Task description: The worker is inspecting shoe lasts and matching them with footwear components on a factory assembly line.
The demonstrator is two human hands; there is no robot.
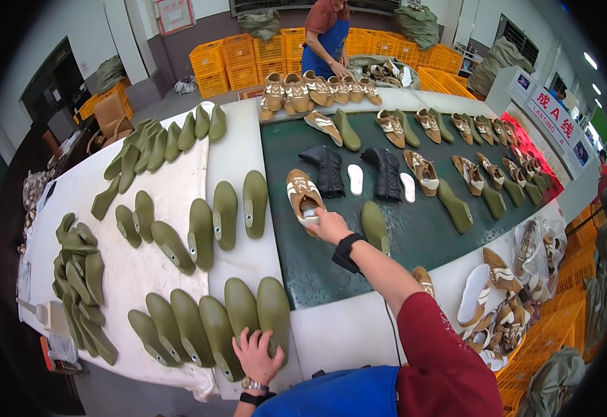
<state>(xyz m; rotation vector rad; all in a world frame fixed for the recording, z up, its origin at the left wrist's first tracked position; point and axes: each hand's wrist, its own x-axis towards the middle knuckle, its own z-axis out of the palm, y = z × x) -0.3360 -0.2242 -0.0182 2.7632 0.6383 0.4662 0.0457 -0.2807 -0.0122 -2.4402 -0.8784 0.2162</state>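
The right hand (pixel 330 224) closes its fingers around a tan shoe upper (pixel 303 197) on the green belt (pixel 415 236), while the left hand (pixel 256 356) rests spread on olive lasts (pixel 248 313), with many shoes left unpaired.

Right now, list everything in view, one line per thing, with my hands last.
Shoe lasts: dozens, olive green, in rows and a pile on the white table, more on the belt.
White table: one, left and front of the belt.
Belt: one, dark green, centre.
Tan shoe: one, tan and white, on the belt under the right hand.
Other shoes: many, tan and white, along the belt and heaped at right.
Boots: two, black, mid belt.
Insoles: two, white, beside the boots.
Crates: many, orange, far end.
Co-worker: one, blue apron, far end.
Left hand: resting on the near lasts.
Right hand: on the tan shoe.
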